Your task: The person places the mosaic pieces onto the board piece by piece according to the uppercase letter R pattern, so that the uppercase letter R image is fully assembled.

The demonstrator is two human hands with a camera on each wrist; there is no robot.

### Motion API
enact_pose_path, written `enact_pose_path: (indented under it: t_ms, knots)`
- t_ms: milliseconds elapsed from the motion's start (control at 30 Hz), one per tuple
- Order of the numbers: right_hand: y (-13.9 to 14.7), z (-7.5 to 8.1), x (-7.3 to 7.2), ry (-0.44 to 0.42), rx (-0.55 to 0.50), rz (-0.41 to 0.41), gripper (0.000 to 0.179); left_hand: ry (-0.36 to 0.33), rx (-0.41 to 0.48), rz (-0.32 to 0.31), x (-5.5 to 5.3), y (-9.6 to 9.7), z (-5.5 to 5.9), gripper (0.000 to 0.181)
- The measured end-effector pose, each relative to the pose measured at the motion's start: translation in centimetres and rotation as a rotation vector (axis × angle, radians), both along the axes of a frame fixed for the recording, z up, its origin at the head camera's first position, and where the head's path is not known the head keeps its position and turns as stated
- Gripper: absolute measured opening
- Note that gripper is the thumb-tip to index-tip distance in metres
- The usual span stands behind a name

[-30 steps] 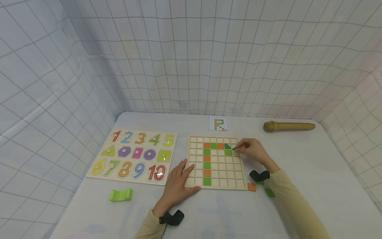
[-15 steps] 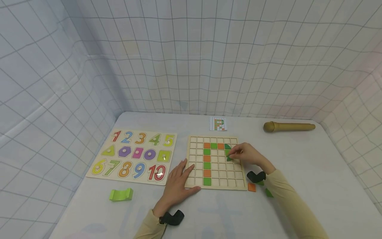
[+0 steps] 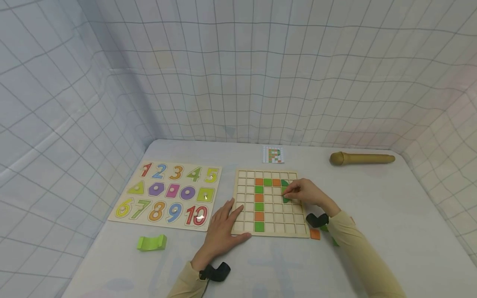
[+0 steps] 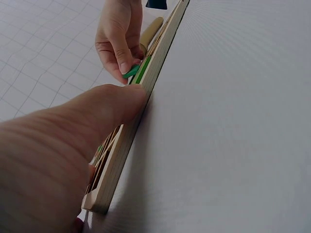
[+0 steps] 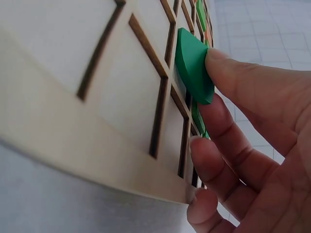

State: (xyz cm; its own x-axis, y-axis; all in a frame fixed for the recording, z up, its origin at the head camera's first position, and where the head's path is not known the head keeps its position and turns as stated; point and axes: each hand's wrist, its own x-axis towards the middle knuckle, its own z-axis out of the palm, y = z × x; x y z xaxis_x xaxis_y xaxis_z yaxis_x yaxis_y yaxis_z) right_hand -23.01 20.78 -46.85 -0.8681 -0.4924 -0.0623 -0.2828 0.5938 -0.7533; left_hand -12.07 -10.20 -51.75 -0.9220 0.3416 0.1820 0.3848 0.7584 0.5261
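Observation:
A wooden grid board [image 3: 271, 208] lies flat, holding orange and green square tiles in a column and a row, plus a dark green quarter-round tile near its upper right. My left hand [image 3: 222, 227] rests on the board's lower left corner, fingers spread and thumb along the front edge. Over the right part of the board, my right hand [image 3: 308, 193] pinches another dark green quarter-round tile [image 5: 194, 67] between thumb and index finger. In the right wrist view this tile is tilted against the grid; its exact seating in a cell I cannot tell.
A number-and-shape puzzle board [image 3: 139, 222] lies at the left, with a light green curved block [image 3: 151, 243] in front. Beyond the grid is a small pattern card [image 3: 273, 155]. A tan microphone-shaped stick [image 3: 361, 158] lies back right. Loose tiles, including an orange square [image 3: 314, 234], lie near my right forearm.
My right hand has moved left and nearer from the board's right edge, bringing the quarter-round tile down to the grid below a green square. My left hand has stayed put.

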Motion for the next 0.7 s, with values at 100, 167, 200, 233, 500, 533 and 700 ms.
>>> enact_pose_path:
  t_ms: [100, 167, 200, 233, 500, 533, 700]
  knots:
    - [-0.08, -0.07, 0.11, 0.008, -0.001, -0.015, 0.005, -0.005, 0.0, 0.001, 0.01, 0.02, 0.01, 0.081]
    - [-0.11, -0.1, 0.16, 0.017, 0.005, -0.023, 0.005, -0.003, -0.001, 0.001, 0.01, 0.04, 0.03, 0.081]
    - [-0.13, -0.11, 0.18, 0.022, 0.008, -0.027, 0.006, -0.003, -0.003, 0.002, 0.02, 0.04, 0.05, 0.081]
    - [-0.14, -0.13, 0.21, 0.03, 0.014, -0.029, 0.006, -0.002, -0.005, 0.002, 0.02, 0.05, 0.05, 0.081]
    - [-0.18, -0.34, 0.36, 0.064, 0.027, -0.019, 0.008, 0.007, -0.012, 0.001, 0.01, 0.07, 0.08, 0.081]
    - [-0.16, -0.35, 0.38, 0.065, 0.026, -0.013, 0.009, 0.008, -0.013, 0.001, 0.01, 0.07, 0.08, 0.081]
    - [0.0, -0.29, 0.5, 0.064, 0.023, 0.004, 0.015, 0.011, -0.011, 0.001, 0.03, 0.04, 0.08, 0.081]
